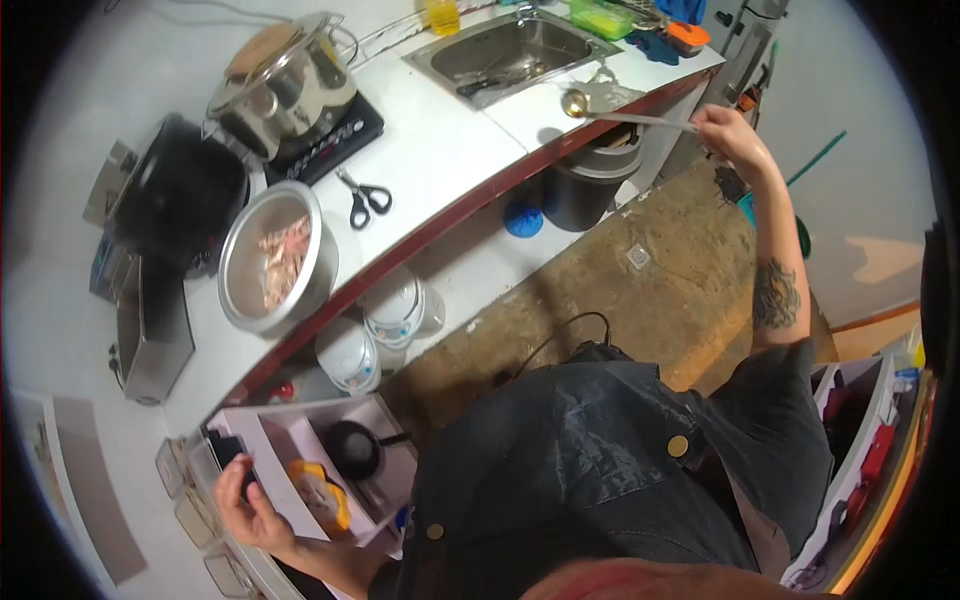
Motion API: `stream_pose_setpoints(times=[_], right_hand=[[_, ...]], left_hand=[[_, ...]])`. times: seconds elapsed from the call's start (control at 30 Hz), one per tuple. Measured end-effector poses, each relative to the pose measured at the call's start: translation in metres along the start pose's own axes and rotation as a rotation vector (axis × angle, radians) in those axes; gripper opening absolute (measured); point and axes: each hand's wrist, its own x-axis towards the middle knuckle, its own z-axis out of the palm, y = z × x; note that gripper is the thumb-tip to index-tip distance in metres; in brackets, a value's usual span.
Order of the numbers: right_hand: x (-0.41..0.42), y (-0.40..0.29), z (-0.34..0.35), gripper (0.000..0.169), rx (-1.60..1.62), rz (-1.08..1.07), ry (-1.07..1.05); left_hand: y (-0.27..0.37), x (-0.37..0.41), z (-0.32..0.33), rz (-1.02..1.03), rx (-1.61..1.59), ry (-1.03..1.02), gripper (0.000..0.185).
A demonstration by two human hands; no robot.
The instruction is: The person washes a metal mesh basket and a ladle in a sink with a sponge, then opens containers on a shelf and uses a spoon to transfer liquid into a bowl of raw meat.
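Observation:
My right hand (pixel 729 136) is closed around the handle end of a long metal ladle (pixel 637 118). The ladle's round bowl is over the front edge of the white countertop (pixel 450 157), near the sink; whether it touches the counter is unclear. Low on the left, my left hand (pixel 251 506) is raised beside a shelf unit (pixel 277 487), thumb and fingers apart. A dark thing shows through the gap between them, seemingly behind the hand. Scissors with black handles (pixel 366 202) lie on the counter beside a metal bowl (pixel 232 281) that holds pieces of raw meat (pixel 286 259).
A lidded steel pot (pixel 300 97) stands on a black induction cooker (pixel 330 146), near a black pot (pixel 180 195). The steel sink (pixel 442 56) is set in the counter. Below are a dark bin (pixel 581 195), a blue ball-like object (pixel 523 220) and white buckets (pixel 349 356).

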Motion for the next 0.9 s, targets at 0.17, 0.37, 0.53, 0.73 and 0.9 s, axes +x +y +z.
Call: stream_pose_setpoints(times=[0.17,0.37,0.53,0.73,0.9], right_hand=[[0.113,0.009,0.041,0.009,0.176,0.112,0.074],[0.276,0.054,0.123,0.015,0.043,-0.048,0.313],[0.367,0.085,0.151,0.023,-0.083,-0.018,0.151],[0.428,0.064,0.066,0.03,-0.362,-0.478,0.152],[0.584,0.151,-0.025,0.032,-0.759,-0.242,-0.15]], left_hand=[[0.009,0.056,0.088,0.148,-0.253,-0.127,0.016],[0.027,0.087,0.192,0.097,-0.336,-0.301,0.012],[0.051,0.111,0.292,-0.071,-0.215,-0.352,0.01],[0.107,0.158,0.402,-0.288,-0.1,-0.397,0.008],[0.136,0.252,0.521,-0.077,-0.093,-0.656,0.01]])
